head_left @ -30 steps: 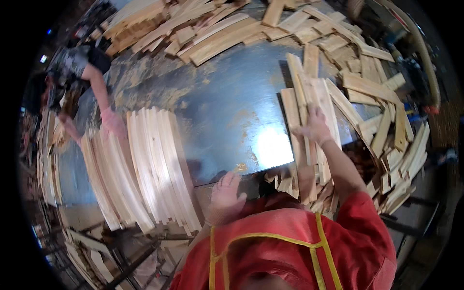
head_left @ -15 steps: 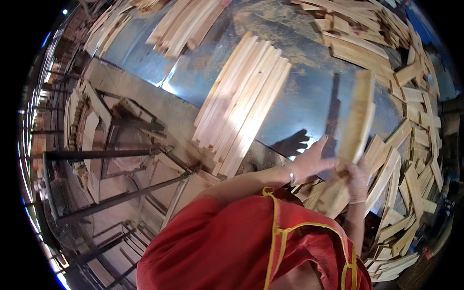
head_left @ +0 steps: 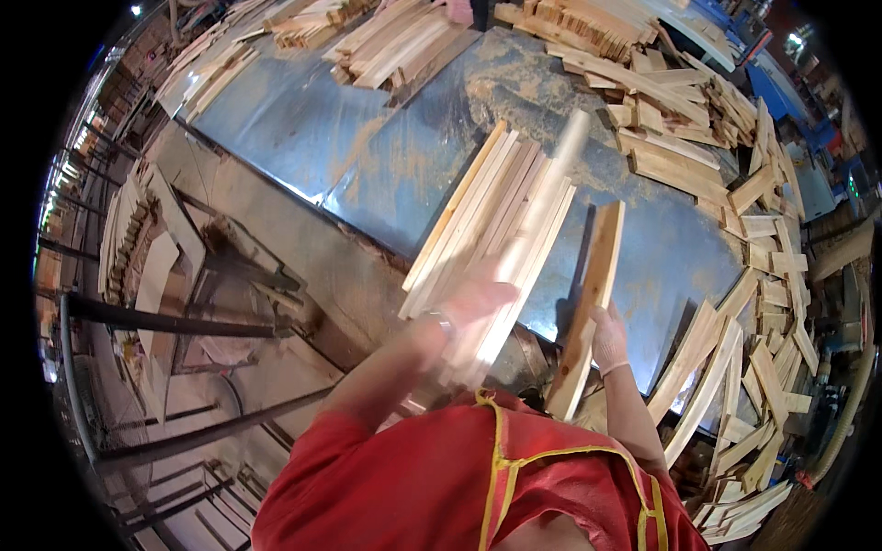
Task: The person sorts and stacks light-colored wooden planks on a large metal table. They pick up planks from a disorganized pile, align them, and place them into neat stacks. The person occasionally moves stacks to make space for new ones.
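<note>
My left hand (head_left: 482, 298), smeared by motion, is closed on a pale wooden strip (head_left: 558, 170). That strip lies over the right part of a stack of parallel wooden strips (head_left: 469, 211), whose near ends stick out past the table edge. To the right, my right hand (head_left: 608, 340) grips a wooden board (head_left: 594, 275) along its right side. The board stands tilted, its narrow edge turned up and its near end close to my red clothing. My left fingertips are blurred, and the right fingers are partly hidden behind the board.
A metal-topped table (head_left: 367, 174) carries sawdust (head_left: 524, 83) and another strip bundle (head_left: 395, 46), with a co-worker's hand (head_left: 457, 9) at its far end. Loose boards (head_left: 680, 174) pile along the right. A dark metal frame (head_left: 175, 317) stands at the left.
Both hands were together at a board on the right. My left hand has swung left to the stack with a strip, while the right hand keeps a board, now further left.
</note>
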Demonstrator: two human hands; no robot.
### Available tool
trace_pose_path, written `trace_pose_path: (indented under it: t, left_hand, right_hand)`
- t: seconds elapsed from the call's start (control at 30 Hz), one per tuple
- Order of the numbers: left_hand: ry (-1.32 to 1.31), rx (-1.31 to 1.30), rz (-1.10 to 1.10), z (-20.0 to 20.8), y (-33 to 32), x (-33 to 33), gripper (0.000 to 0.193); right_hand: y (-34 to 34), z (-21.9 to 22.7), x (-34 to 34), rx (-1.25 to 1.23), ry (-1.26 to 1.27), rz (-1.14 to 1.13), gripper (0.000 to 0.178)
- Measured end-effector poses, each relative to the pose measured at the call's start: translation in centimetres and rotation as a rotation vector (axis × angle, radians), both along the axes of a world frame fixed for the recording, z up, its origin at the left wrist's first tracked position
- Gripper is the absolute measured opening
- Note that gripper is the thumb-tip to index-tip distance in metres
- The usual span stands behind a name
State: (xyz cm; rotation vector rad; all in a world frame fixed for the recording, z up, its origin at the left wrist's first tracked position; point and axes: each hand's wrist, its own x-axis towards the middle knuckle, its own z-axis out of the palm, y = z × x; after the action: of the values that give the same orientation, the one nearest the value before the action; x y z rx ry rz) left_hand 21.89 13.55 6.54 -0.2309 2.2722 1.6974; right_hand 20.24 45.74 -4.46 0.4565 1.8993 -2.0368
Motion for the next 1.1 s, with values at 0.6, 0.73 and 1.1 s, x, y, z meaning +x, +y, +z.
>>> trace_pose_path:
  t: [0.6,0.73,1.1]
  left_hand:
    - [-0.125,-0.038,0.185,-11.1,-19.3,-2.7,0.082]
    - [0.036,-0.848,0.319,-10.3,-18.1,-3.0,0.068]
    - [0.006,-1.102,0.149,-7.6,-16.1,-6.2,0.092]
  right_hand:
    - [-9.2,1.7,-6.0,-0.026,-0.040,0.423,0.079]
    - [-9.0,1.4,-6.1,-0.058,-0.058,0.425,0.080]
    - [-9.1,1.4,-6.4,-0.108,-0.109,0.362,0.079]
